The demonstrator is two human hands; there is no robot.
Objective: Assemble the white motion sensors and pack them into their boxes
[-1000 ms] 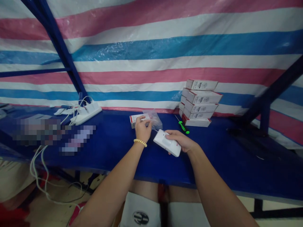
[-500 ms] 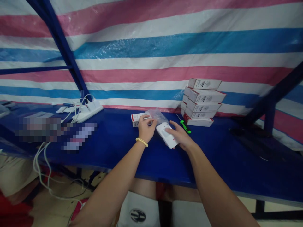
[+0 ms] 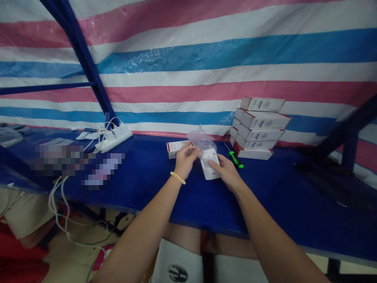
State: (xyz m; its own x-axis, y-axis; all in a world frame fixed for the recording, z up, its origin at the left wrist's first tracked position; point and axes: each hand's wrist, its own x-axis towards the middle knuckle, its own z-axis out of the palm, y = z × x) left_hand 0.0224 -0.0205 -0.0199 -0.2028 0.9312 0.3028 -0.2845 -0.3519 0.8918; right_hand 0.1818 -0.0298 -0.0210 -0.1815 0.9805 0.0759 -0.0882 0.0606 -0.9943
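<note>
Your camera sits on your head and looks forward and down over the blue table [image 3: 141,184]. It sees so steeply below that your shorts [image 3: 178,257] stand at the bottom edge, and the floor [image 3: 70,251] is visible at lower left. Your forearms [image 3: 147,220] enter from below and lead to the middle, where the left hand [image 3: 186,159] and the right hand [image 3: 229,172] are seen from above, at arm's reach. The view is wide: it takes in a blue post [image 3: 88,65] on each side. Behind the table, the striped sheet [image 3: 176,59] faces the lens and fills the upper part.
</note>
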